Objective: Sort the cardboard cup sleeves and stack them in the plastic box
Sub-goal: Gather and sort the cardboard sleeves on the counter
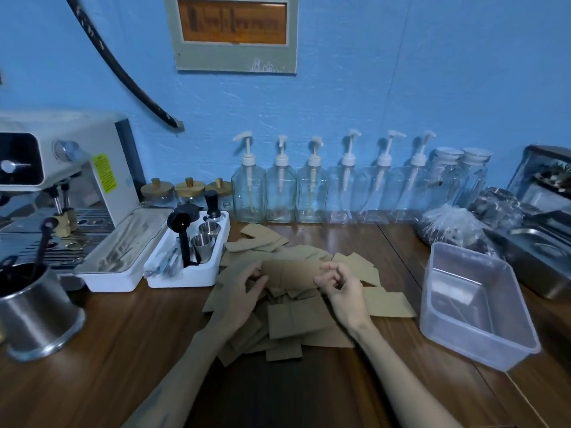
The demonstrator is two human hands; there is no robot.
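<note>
We take the pile of cup sleeves (293, 307) as our landmark, lying mid-worktop (123, 366). Right of it stands the plastic box (475, 307), apart from the pile. Left of it sit two trays (182, 254), and beyond those the coffee machine (61, 180). Behind the pile a row of pump bottles (312, 186) lines the wall. Above the pile our left hand (244, 291) and right hand (343, 288) hold one sleeve (290, 273) between them.
</note>
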